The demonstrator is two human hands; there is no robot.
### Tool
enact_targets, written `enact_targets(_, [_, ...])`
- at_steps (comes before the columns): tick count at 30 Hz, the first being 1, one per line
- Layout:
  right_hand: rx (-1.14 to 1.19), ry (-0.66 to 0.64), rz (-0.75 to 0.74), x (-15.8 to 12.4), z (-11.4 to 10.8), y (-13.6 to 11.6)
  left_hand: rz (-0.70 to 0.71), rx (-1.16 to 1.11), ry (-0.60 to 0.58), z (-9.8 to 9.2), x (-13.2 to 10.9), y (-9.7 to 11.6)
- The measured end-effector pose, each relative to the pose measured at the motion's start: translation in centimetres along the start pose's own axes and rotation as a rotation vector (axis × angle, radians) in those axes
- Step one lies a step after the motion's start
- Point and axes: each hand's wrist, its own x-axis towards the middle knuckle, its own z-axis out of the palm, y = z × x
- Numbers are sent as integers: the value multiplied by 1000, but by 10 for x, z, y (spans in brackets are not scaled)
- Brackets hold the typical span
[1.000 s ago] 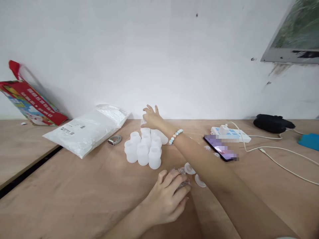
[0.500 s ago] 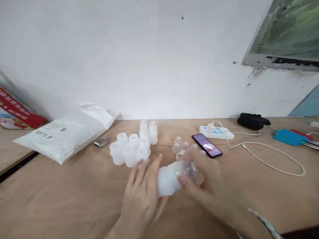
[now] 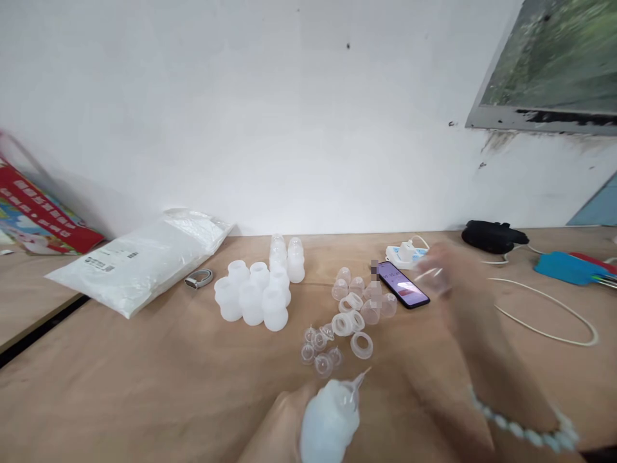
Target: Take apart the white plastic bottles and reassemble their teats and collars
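Note:
At the bottom of the view my left hand [image 3: 282, 418] is wrapped round a frosted white baby bottle [image 3: 328, 424], tilted, with a clear pointed teat at its mouth. My right hand [image 3: 446, 263], smeared by motion, is raised at the right beside the phone with a clear cap [image 3: 436, 280] in its fingers. Between the hands lie several small clear teats [image 3: 322, 363], several ring collars [image 3: 361, 345] and several clear domed caps [image 3: 370, 312]. Left of these, several frosted bottles [image 3: 251, 302] stand grouped, and two capped bottles [image 3: 295, 260] stand behind them.
A phone [image 3: 403, 284] lies beside the caps, near a white power strip [image 3: 402, 255] with a trailing cable [image 3: 554, 292]. At the left are a watch [image 3: 198, 278] and a white plastic bag [image 3: 144, 257]. A black case [image 3: 494, 236] and blue item [image 3: 566, 267] lie far right.
The clear cap has come off the bottle and moved right with my right hand. My left hand has brought the bottle down and nearer, uncovering the teats and collars.

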Motion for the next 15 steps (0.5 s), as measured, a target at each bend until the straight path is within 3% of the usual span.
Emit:
enact_targets(2, [32,172,-18,25,-17,15,-33,-37,2,-6,-10,-5])
enact_targets(3, [6,170,-17,33,-22,21,-34,-55,36,-9,-13,-8])
enact_targets(4, [-58,90,-3,36,-24,27,-20,-80,83,-11,-16,-9])
enact_targets(6, [-231,-188,46,29,-22,36,17,-167,175,-15,-17,-12])
enact_targets(8, [-409,-480,99,10,-15,45,50,-249,225,-17,-14,-14])
enact_targets(10, [-578,-647,134,-11,-8,55,57,-274,233,-19,-8,-16])
enact_targets(12, [-708,-707,156,-26,-2,63,55,-234,231,-20,-1,-18])
enact_targets(15, [-719,-594,154,-35,3,66,97,-125,272,-24,12,-17])
